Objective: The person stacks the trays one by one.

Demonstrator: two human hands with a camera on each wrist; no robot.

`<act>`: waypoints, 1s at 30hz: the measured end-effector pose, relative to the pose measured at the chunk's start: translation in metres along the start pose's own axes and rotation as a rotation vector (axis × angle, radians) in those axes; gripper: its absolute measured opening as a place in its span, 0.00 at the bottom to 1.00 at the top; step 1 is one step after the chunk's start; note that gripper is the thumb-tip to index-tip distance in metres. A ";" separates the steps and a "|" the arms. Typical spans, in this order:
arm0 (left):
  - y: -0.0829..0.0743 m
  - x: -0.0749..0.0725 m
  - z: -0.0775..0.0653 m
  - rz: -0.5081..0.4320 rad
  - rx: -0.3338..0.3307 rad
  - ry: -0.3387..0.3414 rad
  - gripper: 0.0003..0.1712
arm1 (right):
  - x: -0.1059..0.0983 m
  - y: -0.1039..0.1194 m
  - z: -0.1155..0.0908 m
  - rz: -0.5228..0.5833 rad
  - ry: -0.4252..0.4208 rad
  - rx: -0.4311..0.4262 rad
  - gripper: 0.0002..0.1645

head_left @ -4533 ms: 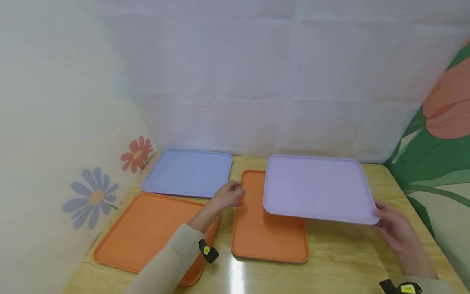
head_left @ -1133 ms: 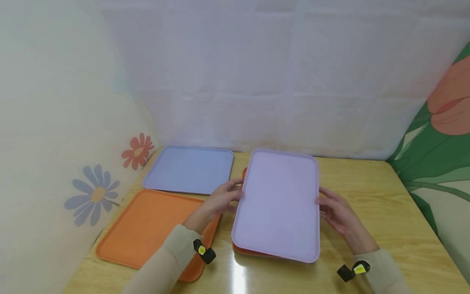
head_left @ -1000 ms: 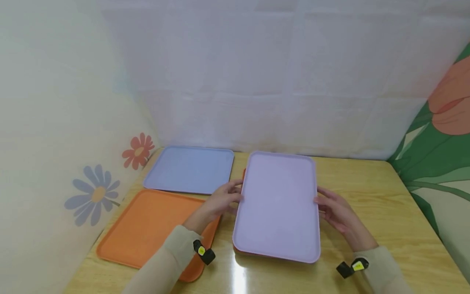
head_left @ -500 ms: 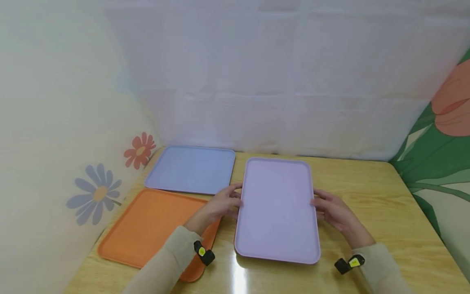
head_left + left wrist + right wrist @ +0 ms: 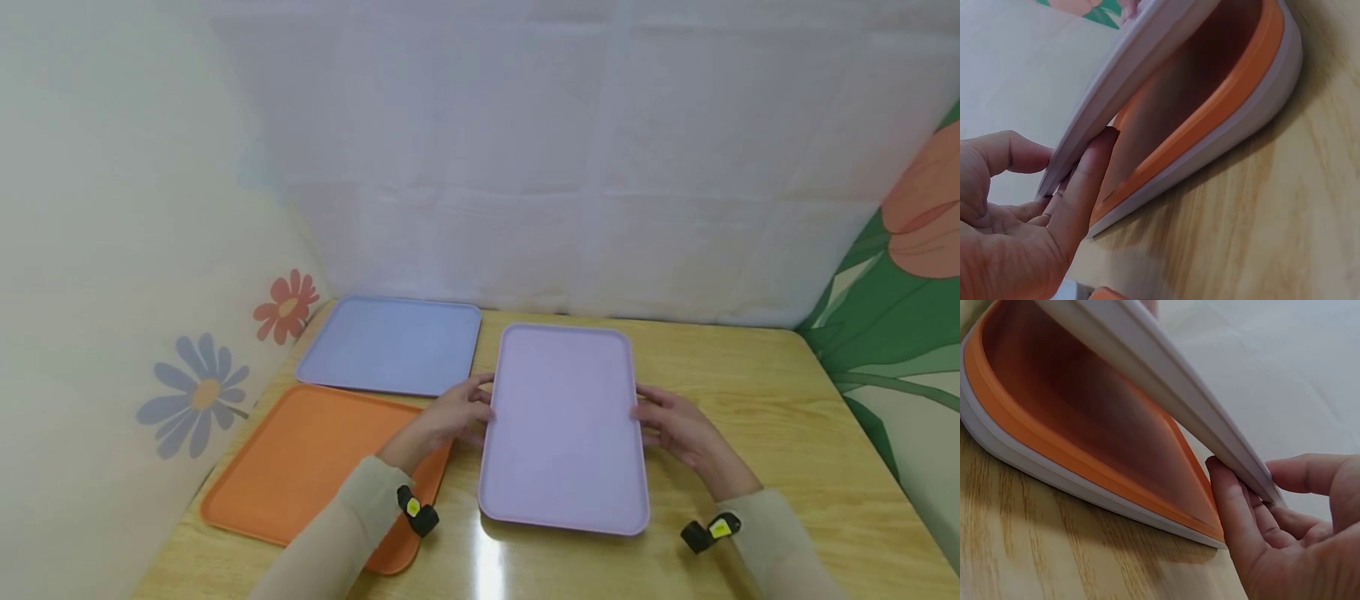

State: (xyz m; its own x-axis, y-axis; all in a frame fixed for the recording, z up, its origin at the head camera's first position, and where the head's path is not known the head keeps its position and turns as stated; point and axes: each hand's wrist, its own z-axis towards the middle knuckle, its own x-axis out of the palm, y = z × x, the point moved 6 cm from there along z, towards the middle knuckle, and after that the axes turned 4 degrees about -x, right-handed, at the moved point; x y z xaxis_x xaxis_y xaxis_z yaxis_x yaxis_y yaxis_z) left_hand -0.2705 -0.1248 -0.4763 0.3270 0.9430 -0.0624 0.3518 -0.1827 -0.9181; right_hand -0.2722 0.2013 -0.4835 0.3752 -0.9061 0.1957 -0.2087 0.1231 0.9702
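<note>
Both hands hold a lavender tray (image 5: 565, 429), its long sides running away from me. My left hand (image 5: 453, 411) pinches its left edge, thumb on the rim and fingers underneath. At the right edge my right hand (image 5: 678, 429) grips it the same way. Beneath it lies an orange tray (image 5: 1244, 81), nested in a pale lavender-grey tray (image 5: 1041, 465) on the table. A gap shows between the held tray and the orange one in both wrist views. From the head view the held tray hides the ones below it.
On the left of the wooden table (image 5: 780, 442), another orange tray (image 5: 300, 467) lies partly under my left forearm. Behind it is a blue tray (image 5: 393, 346) near the back edge. A white cloth (image 5: 525, 167) hangs behind the table, and flower-patterned walls stand at both sides.
The lavender tray, earlier held sideways at the right by my right hand, is turned lengthwise and lowered over the orange tray. My left hand has taken hold too. Lately it has shifted slightly left.
</note>
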 end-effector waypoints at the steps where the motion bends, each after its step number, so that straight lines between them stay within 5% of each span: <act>1: 0.001 -0.001 0.001 0.002 -0.004 -0.003 0.47 | 0.000 0.000 0.001 -0.009 0.008 -0.003 0.50; 9: 0.003 -0.005 0.004 0.014 -0.025 -0.012 0.47 | 0.006 0.000 0.006 -0.037 -0.063 0.053 0.43; 30: -0.002 -0.008 0.012 0.078 -0.045 -0.030 0.47 | 0.005 -0.004 0.017 -0.127 -0.132 0.067 0.42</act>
State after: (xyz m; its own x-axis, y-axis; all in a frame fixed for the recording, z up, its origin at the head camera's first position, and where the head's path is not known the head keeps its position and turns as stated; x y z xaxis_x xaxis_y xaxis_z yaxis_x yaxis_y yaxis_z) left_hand -0.2843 -0.1286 -0.4789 0.3291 0.9330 -0.1454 0.3652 -0.2678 -0.8916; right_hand -0.2854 0.1895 -0.4884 0.2811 -0.9585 0.0477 -0.2290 -0.0187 0.9732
